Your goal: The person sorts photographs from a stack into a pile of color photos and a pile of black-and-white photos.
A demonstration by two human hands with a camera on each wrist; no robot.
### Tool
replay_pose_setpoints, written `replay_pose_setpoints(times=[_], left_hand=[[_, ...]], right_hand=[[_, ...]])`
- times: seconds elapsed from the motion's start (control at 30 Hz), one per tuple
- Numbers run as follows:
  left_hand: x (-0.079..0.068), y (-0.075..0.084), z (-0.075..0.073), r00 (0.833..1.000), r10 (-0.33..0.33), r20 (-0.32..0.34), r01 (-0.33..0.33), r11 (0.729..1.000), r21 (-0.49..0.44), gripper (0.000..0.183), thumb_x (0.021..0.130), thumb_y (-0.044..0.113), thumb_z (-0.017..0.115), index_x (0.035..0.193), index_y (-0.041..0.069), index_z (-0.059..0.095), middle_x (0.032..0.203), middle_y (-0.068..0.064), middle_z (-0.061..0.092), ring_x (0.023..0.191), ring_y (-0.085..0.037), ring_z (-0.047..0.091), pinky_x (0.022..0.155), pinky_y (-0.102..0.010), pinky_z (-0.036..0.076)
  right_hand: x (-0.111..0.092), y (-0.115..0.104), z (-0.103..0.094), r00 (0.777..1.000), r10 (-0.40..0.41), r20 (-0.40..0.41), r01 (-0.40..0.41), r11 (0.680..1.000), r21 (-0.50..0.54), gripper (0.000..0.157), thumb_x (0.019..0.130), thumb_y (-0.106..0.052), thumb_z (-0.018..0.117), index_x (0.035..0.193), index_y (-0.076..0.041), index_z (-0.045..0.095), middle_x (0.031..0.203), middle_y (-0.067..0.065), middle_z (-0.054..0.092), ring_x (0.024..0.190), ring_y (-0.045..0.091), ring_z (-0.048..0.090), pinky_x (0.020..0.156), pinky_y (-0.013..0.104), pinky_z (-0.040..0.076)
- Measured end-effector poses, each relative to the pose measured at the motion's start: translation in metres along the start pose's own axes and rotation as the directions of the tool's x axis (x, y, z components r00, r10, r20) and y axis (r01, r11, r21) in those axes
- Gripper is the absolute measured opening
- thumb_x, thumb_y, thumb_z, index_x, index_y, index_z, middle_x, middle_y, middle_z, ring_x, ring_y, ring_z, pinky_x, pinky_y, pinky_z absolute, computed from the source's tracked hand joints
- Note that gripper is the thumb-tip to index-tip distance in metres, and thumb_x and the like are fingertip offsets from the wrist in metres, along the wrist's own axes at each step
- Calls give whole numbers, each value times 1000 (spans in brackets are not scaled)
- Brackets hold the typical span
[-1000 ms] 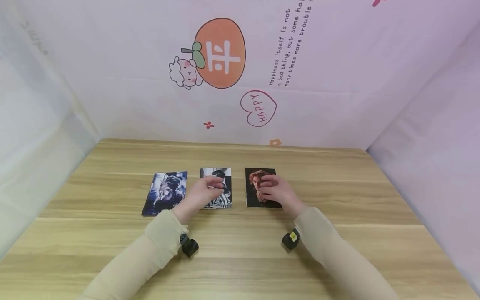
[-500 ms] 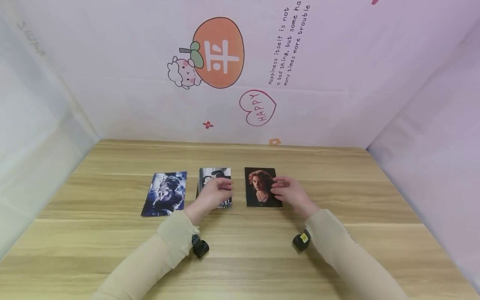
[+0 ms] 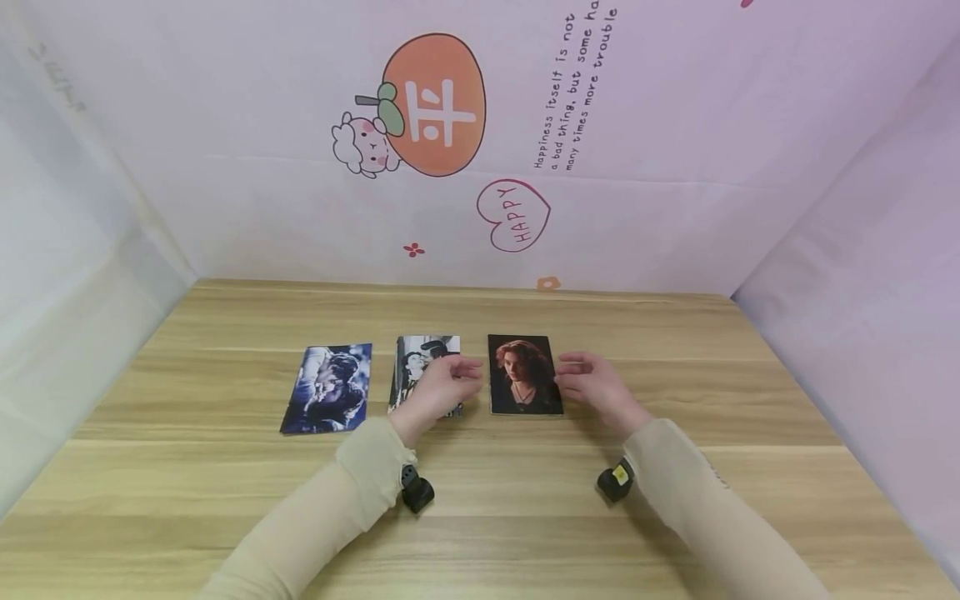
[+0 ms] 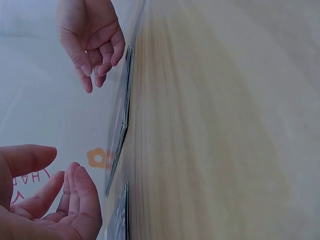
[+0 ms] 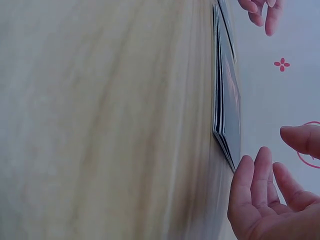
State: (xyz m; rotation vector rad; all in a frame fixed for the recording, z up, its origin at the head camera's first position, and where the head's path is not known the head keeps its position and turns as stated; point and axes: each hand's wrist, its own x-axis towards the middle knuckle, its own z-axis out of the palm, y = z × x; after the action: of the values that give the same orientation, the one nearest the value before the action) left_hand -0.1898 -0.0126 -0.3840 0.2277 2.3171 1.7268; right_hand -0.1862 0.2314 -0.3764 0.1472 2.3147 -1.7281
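Three small stacks of photo cards lie in a row on the wooden table. The right stack [image 3: 521,375] shows a portrait on a black ground; its layered edges [image 5: 218,90] show in the right wrist view. My left hand [image 3: 442,385] hovers over the middle stack [image 3: 407,371], a black-and-white picture, and covers its lower right part. Its fingers reach toward the right stack, loosely bent with nothing held. My right hand [image 3: 597,385] is at the right edge of the right stack, fingertips close to it, holding nothing. A bluish picture tops the left stack [image 3: 328,390], apart from both hands.
A pale printed cloth [image 3: 637,225] stands as a wall behind the table [image 3: 495,533], with white cloth sides [image 3: 82,250] at left and right. Each wrist carries a black camera, such as the left camera [image 3: 417,493].
Both hands have moved to the right. My right hand has slid off the right stack to its right edge, uncovering the portrait; my left hand has uncovered more of the middle picture.
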Motion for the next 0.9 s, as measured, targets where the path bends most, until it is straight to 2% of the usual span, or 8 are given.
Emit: replay_pose_setpoints(times=[0.13, 0.33, 0.67, 0.9], left_hand=[[1, 1, 3, 1000, -1, -2, 1, 1000, -12, 38, 84, -2, 62, 122, -5, 58, 112, -19, 64, 102, -28, 62, 78, -31, 56], [5, 2, 8, 1000, -19, -5, 19, 1000, 21, 36, 86, 2, 63, 121, -2, 59, 110, -16, 65, 98, -25, 64, 73, -27, 55], [11, 3, 13, 1000, -19, 8, 19, 1000, 25, 37, 85, 1, 61, 122, -1, 58, 113, -18, 64, 101, -26, 63, 75, -27, 54], [14, 4, 17, 999, -34, -9, 34, 999, 39, 37, 84, 0, 62, 121, -4, 58, 115, -20, 63, 102, -29, 62, 78, -29, 55]], right_hand=[[1, 0, -2, 1000, 6, -11, -6, 1000, -14, 51, 92, 2, 52, 138, 11, 33, 133, 31, 44, 110, 28, 57, 96, 34, 51], [2, -1, -5, 1000, 11, -21, -12, 1000, -26, 49, 93, 1, 51, 138, 11, 34, 132, 30, 45, 106, 24, 59, 95, 34, 51], [6, 4, -10, 999, 31, -29, -31, 1000, 0, 50, 93, 2, 51, 138, 11, 33, 133, 31, 44, 101, 17, 59, 92, 29, 53], [11, 7, -9, 999, 40, -37, -40, 999, -5, 51, 92, 1, 52, 138, 12, 33, 133, 32, 43, 103, 19, 59, 91, 28, 53]])
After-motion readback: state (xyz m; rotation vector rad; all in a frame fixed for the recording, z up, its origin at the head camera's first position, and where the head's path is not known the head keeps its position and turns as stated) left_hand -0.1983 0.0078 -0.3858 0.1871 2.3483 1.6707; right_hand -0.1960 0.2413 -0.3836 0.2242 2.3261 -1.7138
